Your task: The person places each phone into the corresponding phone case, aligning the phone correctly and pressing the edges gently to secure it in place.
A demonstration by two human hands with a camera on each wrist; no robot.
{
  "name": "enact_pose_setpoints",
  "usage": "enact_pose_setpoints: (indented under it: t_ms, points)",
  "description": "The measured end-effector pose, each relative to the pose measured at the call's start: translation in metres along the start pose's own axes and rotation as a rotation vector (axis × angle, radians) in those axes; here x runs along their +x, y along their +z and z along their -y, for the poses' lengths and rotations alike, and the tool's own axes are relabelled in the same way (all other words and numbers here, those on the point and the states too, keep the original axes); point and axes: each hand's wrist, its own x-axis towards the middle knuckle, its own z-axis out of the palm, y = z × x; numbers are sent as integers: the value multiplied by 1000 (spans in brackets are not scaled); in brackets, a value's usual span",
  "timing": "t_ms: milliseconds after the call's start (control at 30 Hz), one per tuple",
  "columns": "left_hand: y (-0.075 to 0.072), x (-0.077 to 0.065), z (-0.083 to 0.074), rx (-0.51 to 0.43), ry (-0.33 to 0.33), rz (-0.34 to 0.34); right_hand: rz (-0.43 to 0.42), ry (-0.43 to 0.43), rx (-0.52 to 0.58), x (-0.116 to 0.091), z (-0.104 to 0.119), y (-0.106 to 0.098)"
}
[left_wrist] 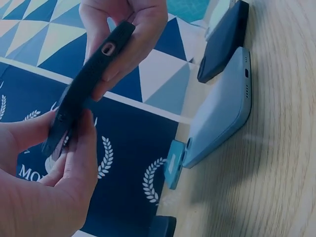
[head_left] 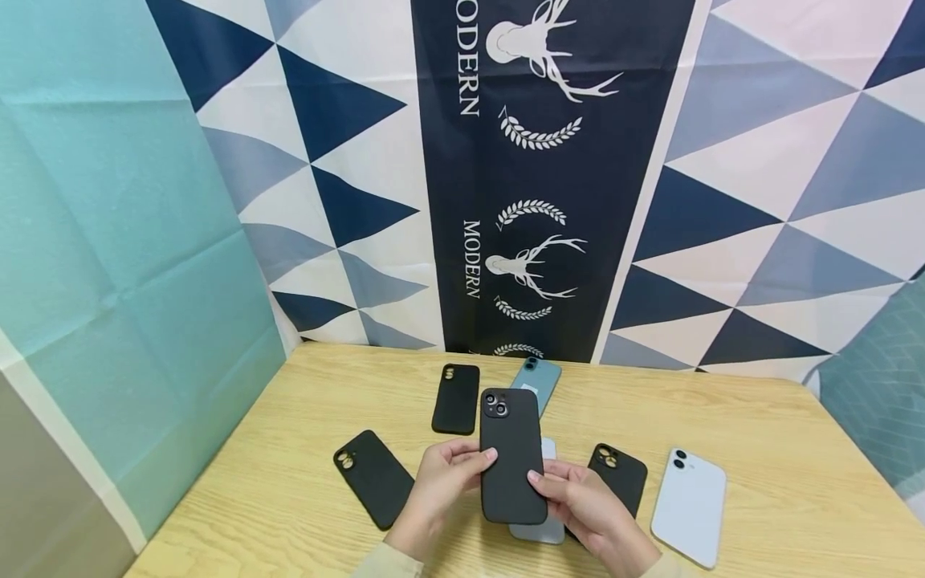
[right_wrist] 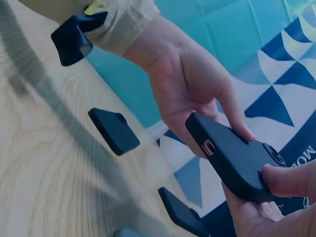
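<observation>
Between both hands, a phone in a black case is held up off the table, its back towards the head camera and two lenses showing at its upper left. My left hand grips the left edge, thumb on the back. On the lower right edge, my right hand holds it in the same way, thumb on the back. The charging port at the phone's bottom end shows through the case cutout in the left wrist view. Beneath it, partly covered, lies a white phone on the table.
Black phone cases lie at left, behind and right of the hands. A teal phone lies near the back edge, another white phone at right. A patterned cloth hangs behind the wooden table.
</observation>
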Motion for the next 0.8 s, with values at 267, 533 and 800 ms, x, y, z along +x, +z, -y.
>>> enact_pose_setpoints:
  t_ms: [267,533,800]
  points:
    - [5,-11,-8,7,15,-87,42,29,22,-8,-2,2]
    - [9,-16,-6,37,1,-111,96,36,55,-13,-9,-1]
    - [6,-15,-7,-17,-13,-176,139,29,19,-5,-3,1]
